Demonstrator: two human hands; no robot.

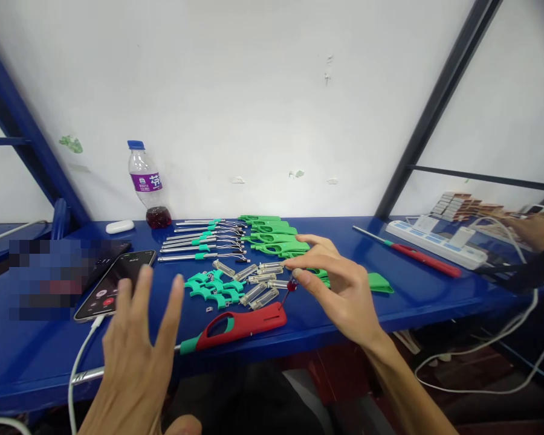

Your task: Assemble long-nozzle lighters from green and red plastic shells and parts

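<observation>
Part-filled bottle (147,188) beyond red lighter (256,322)

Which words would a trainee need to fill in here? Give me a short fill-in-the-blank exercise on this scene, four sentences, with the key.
1. The right hand pinches a small tool near the end of a ____ lighter handle.
2. The green handles lie to the ____ of the metal rods.
3. The bottle has a ____ cap.
4. The cable plugged into the phone is ____.

Missing words: red; right; blue; white.
</observation>
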